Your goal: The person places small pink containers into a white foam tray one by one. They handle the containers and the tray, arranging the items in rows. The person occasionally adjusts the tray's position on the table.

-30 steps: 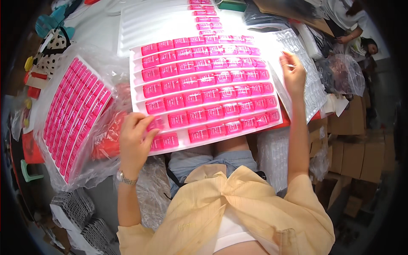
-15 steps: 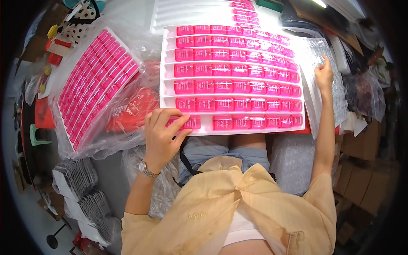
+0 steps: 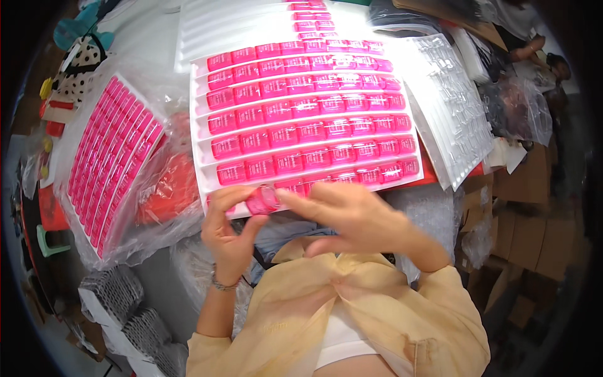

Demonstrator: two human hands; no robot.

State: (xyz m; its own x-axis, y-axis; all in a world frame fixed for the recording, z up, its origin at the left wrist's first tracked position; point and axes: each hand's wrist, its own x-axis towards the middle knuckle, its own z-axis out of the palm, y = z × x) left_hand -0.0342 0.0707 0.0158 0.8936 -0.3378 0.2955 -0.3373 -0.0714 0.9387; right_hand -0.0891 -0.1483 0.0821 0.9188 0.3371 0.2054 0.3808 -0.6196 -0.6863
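Observation:
Between my left thumb and fingers, my left hand (image 3: 227, 220) grips a small translucent pink jar (image 3: 262, 200), tilted with its clear round end toward my right. My right hand (image 3: 358, 217) reaches across from the right, slightly blurred. Its index finger is stretched to the jar's end and appears to touch it, while the thumb is held apart below. Any small piece under that fingertip is hidden. Both hands are over the near edge of a white ridged tray (image 3: 200, 135), which carries rows of similar pink jars (image 3: 286, 135).
On the right, a white tray (image 3: 440, 151) holds many small clear pieces. To the left, another tray of pink jars (image 3: 116, 157) lies on plastic wrapping over a red surface. Stacked grey-white trays (image 3: 119, 295) stand at lower left, cardboard boxes (image 3: 527, 245) at right.
My right hand has come from the tray of clear pieces to the jar at my left hand. My left hand has lifted a jar off the near row and tilted it.

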